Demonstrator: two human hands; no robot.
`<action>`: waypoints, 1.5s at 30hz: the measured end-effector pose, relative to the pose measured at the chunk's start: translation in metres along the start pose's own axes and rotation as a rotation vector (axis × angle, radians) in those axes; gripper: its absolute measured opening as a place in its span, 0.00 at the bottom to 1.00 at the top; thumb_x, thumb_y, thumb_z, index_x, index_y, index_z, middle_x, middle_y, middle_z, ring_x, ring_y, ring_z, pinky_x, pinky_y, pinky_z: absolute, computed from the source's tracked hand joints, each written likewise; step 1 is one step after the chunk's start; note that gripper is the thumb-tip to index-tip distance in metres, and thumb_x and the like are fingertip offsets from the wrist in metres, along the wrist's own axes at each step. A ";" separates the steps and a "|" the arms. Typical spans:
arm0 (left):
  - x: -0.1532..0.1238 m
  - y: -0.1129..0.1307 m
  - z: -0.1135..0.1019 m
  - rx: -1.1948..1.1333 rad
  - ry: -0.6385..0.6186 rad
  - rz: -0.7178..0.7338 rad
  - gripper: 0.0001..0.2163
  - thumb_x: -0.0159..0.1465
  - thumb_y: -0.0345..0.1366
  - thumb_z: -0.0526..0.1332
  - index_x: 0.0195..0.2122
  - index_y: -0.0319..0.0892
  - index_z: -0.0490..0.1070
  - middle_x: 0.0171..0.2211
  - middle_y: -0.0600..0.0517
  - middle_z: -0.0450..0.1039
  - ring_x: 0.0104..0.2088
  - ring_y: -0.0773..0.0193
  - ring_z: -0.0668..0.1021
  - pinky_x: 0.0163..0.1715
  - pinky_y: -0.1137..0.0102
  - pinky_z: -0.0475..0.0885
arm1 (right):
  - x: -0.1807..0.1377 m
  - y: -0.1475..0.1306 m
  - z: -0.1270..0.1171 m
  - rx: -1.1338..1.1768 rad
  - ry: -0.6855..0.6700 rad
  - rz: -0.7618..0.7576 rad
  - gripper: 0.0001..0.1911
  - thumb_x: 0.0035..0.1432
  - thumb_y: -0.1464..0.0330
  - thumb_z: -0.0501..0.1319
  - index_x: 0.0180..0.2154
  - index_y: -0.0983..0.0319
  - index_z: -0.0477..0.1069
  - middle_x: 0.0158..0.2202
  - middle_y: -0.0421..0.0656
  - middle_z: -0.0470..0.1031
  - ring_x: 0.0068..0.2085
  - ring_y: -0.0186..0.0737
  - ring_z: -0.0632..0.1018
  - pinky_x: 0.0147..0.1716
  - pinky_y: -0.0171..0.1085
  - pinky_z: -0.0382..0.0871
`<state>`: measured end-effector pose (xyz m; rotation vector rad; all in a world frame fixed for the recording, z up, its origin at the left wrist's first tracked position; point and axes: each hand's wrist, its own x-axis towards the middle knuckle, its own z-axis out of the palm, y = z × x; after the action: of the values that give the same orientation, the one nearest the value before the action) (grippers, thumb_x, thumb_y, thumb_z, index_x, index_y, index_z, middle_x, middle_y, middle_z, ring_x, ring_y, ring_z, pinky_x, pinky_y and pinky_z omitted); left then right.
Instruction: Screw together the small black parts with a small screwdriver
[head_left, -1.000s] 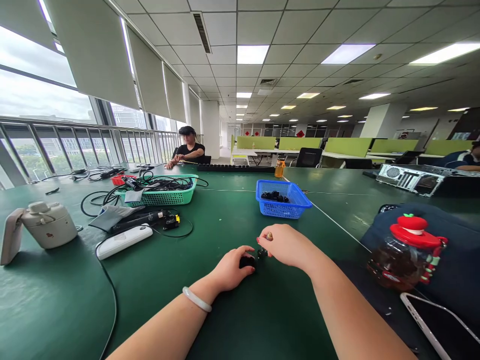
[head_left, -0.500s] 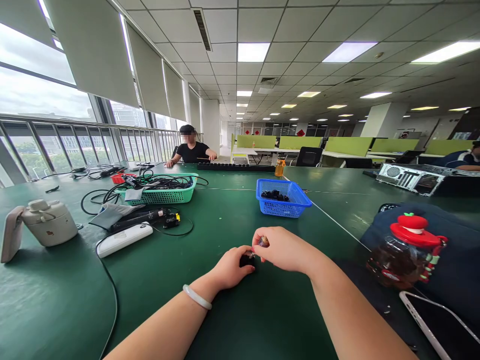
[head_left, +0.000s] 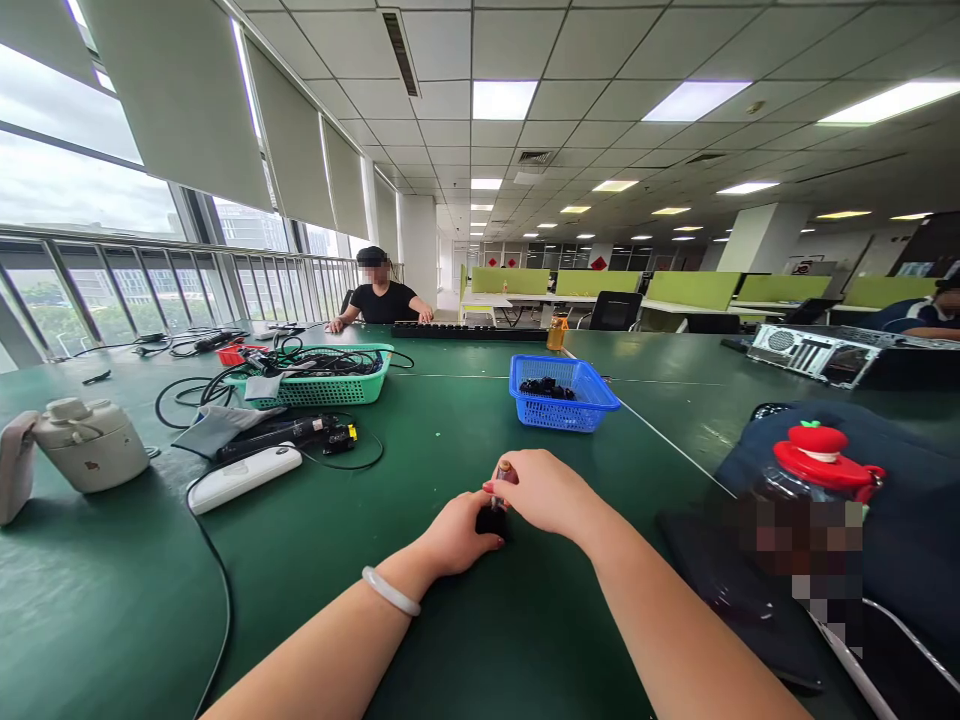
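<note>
My left hand (head_left: pixel 456 535), with a pale bangle at the wrist, is closed around a small black part (head_left: pixel 491 523) low over the table; its exact kind is too small and too covered to tell. My right hand (head_left: pixel 551 492) pinches a short screwdriver (head_left: pixel 504 470) with a brownish handle end. The tool stands nearly upright, its lower end down at the black part between the left thumb and fingers. Where the tip meets the part is hidden. Beyond the hands, a blue basket (head_left: pixel 566 412) holds several small black pieces (head_left: pixel 547 388).
At left are a green basket (head_left: pixel 330 390) of black cables, a white power strip (head_left: pixel 244 478) with its cord, and a cream bottle (head_left: pixel 91 445). A red-lidded jar (head_left: pixel 814 455), dark cloth and a phone lie at right. Across the table sits a person (head_left: pixel 382 300) behind a keyboard (head_left: pixel 480 331).
My right hand has shifted slightly left, and the screwdriver has turned from tilted to nearly upright over the black part. My left hand keeps its hold.
</note>
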<state>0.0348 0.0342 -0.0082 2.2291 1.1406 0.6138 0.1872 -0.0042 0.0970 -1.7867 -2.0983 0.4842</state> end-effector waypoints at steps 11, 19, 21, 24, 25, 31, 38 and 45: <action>0.000 -0.003 0.001 -0.047 0.000 0.016 0.26 0.50 0.29 0.67 0.52 0.45 0.70 0.48 0.49 0.75 0.48 0.54 0.75 0.51 0.62 0.68 | -0.006 0.005 -0.014 0.030 -0.070 -0.011 0.06 0.58 0.68 0.59 0.30 0.59 0.74 0.30 0.40 0.76 0.27 0.34 0.71 0.23 0.31 0.57; -0.002 0.002 -0.001 -0.051 -0.004 0.007 0.25 0.51 0.29 0.66 0.52 0.44 0.71 0.49 0.48 0.75 0.49 0.54 0.75 0.52 0.62 0.68 | -0.006 0.011 -0.015 0.069 -0.080 -0.034 0.08 0.55 0.72 0.58 0.30 0.58 0.76 0.29 0.39 0.76 0.27 0.33 0.71 0.24 0.31 0.57; -0.002 0.002 -0.001 -0.050 -0.006 0.008 0.25 0.51 0.29 0.66 0.52 0.44 0.71 0.48 0.49 0.76 0.48 0.54 0.75 0.51 0.62 0.68 | -0.006 0.012 -0.014 0.072 -0.092 -0.030 0.08 0.56 0.71 0.58 0.31 0.58 0.76 0.30 0.39 0.77 0.26 0.33 0.70 0.24 0.31 0.57; -0.002 0.001 -0.001 -0.047 -0.007 0.015 0.24 0.51 0.29 0.66 0.51 0.44 0.71 0.48 0.49 0.76 0.48 0.54 0.75 0.51 0.62 0.68 | -0.004 0.013 -0.010 0.054 -0.115 -0.034 0.07 0.55 0.69 0.59 0.32 0.57 0.77 0.30 0.39 0.77 0.27 0.33 0.72 0.24 0.31 0.58; -0.001 0.001 -0.001 -0.046 -0.007 0.014 0.24 0.51 0.29 0.66 0.51 0.44 0.71 0.48 0.49 0.76 0.48 0.54 0.75 0.50 0.62 0.68 | -0.002 0.013 -0.008 0.038 -0.109 -0.036 0.06 0.55 0.68 0.60 0.31 0.57 0.77 0.31 0.39 0.77 0.28 0.33 0.73 0.24 0.31 0.58; -0.001 0.002 -0.001 -0.060 0.012 0.017 0.23 0.50 0.29 0.66 0.50 0.43 0.71 0.48 0.50 0.76 0.47 0.55 0.75 0.50 0.63 0.68 | -0.004 0.004 -0.011 -0.059 0.007 -0.046 0.07 0.55 0.64 0.63 0.28 0.58 0.77 0.29 0.40 0.77 0.29 0.36 0.74 0.23 0.32 0.57; 0.000 0.000 0.000 -0.041 0.011 0.018 0.20 0.50 0.29 0.65 0.47 0.43 0.72 0.46 0.51 0.76 0.44 0.55 0.75 0.48 0.63 0.69 | -0.012 -0.003 -0.013 0.013 0.016 -0.117 0.07 0.57 0.69 0.60 0.31 0.57 0.77 0.31 0.40 0.78 0.29 0.35 0.74 0.25 0.32 0.58; 0.001 -0.005 0.004 -0.076 0.007 -0.002 0.16 0.50 0.30 0.65 0.42 0.41 0.73 0.41 0.51 0.77 0.41 0.56 0.76 0.44 0.64 0.70 | -0.007 -0.007 0.001 -0.060 0.002 -0.105 0.06 0.55 0.65 0.62 0.28 0.58 0.76 0.31 0.40 0.78 0.28 0.35 0.73 0.23 0.32 0.55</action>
<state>0.0348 0.0359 -0.0142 2.1630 1.1051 0.6542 0.1817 -0.0121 0.0988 -1.6967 -2.2140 0.3952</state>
